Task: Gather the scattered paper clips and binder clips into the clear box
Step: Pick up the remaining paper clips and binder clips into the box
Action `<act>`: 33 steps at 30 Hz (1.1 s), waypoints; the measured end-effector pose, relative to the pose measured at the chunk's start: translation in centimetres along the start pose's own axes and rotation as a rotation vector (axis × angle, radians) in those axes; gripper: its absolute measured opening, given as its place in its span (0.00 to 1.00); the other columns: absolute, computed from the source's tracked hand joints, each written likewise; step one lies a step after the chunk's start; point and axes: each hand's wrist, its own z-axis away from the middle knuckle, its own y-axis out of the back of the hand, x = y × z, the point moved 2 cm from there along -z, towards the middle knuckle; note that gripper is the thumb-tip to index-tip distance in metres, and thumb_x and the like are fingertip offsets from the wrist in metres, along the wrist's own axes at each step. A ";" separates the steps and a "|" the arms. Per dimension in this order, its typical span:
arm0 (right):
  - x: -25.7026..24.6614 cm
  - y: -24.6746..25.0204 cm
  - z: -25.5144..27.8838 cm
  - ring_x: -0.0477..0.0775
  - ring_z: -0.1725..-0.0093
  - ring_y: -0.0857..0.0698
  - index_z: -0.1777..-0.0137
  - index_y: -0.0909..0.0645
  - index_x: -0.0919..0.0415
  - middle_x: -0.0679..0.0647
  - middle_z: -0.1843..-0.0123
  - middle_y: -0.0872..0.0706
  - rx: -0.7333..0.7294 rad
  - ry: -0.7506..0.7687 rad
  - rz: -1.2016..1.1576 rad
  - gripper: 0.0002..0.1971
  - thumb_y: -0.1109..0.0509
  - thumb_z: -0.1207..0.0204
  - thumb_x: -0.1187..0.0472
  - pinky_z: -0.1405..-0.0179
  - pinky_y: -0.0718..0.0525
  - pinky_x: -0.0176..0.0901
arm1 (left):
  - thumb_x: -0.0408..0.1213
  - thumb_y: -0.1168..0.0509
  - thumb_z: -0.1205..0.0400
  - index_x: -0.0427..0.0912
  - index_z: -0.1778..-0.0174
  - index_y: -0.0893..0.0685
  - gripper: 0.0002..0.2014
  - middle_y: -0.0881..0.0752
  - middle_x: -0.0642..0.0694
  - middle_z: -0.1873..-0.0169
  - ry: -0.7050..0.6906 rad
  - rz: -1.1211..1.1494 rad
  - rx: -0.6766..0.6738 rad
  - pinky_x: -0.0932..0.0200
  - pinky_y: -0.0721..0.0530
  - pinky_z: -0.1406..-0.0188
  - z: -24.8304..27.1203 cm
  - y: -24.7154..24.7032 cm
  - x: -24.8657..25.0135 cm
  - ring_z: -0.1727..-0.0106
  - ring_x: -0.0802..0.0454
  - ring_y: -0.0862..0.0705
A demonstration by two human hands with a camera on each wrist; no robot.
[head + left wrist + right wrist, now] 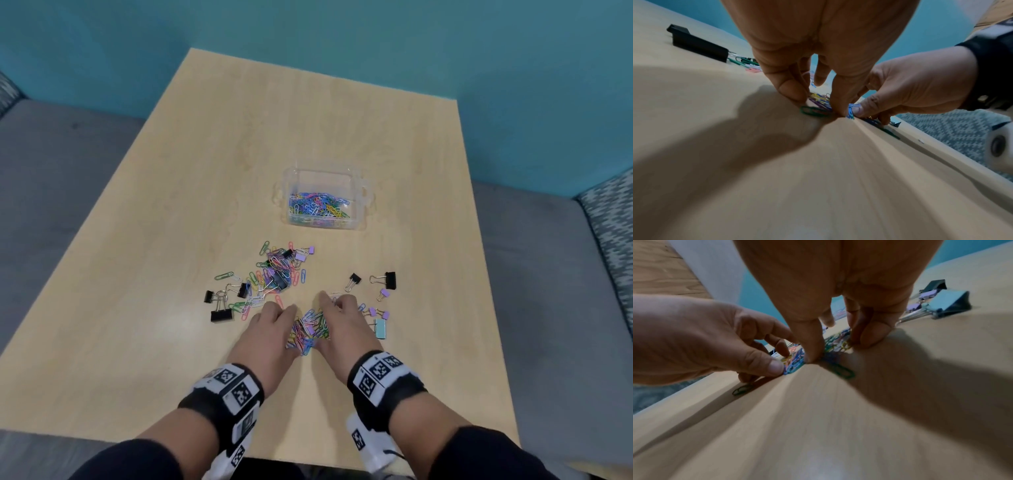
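On a pale tabletop [171, 342], both hands [270, 329] [342, 325] are cupping a clip heap [310, 329], curled fingers squeezing inward; loose clips are likely slipping out underneath when lifting toward the box [363, 202].

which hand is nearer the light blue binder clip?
Right. The right hand lies just beside the light blue binder clip; the left hand is farther away, across the paper clip pile.

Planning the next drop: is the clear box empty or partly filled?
Partly filled: coloured paper clips cover the floor of the clear box; no lid on it.
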 end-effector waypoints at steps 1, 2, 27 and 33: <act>-0.2 0.4 0.1 0.60 0.39 0.25 0.22 0.40 0.49 0.55 0.33 0.34 0.010 0.040 0.063 0.34 0.29 0.25 0.55 0.47 0.18 0.52 | 0.45 0.32 0.24 0.50 0.26 0.34 0.30 0.30 0.48 0.41 -0.004 -0.001 0.005 0.56 0.23 0.47 -0.1 0.1 0.1 0.42 0.48 0.25; -0.5 0.6 0.3 0.60 0.43 0.24 0.28 0.33 0.51 0.56 0.36 0.31 0.049 0.102 0.134 0.26 0.30 0.25 0.57 0.54 0.18 0.52 | 0.45 0.33 0.24 0.52 0.28 0.32 0.28 0.30 0.48 0.42 -0.020 -0.017 0.011 0.55 0.22 0.48 -0.1 0.0 0.1 0.44 0.47 0.25; 1.1 -0.6 5.1 0.56 0.67 0.24 0.35 0.20 0.52 0.52 0.60 0.22 0.111 0.357 0.438 0.34 0.27 0.47 0.65 0.72 0.38 0.42 | 0.37 0.25 0.31 0.49 0.40 0.21 0.23 0.22 0.48 0.52 -0.183 -0.179 0.099 0.55 0.16 0.64 4.5 0.3 -2.7 0.57 0.44 0.20; 0.8 -1.3 4.8 0.56 0.68 0.23 0.35 0.21 0.54 0.53 0.59 0.20 0.058 0.332 0.482 0.38 0.24 0.52 0.63 0.73 0.38 0.43 | 0.35 0.26 0.30 0.47 0.38 0.21 0.23 0.22 0.45 0.52 -0.181 -0.155 0.091 0.51 0.15 0.61 4.3 0.2 -2.9 0.57 0.42 0.20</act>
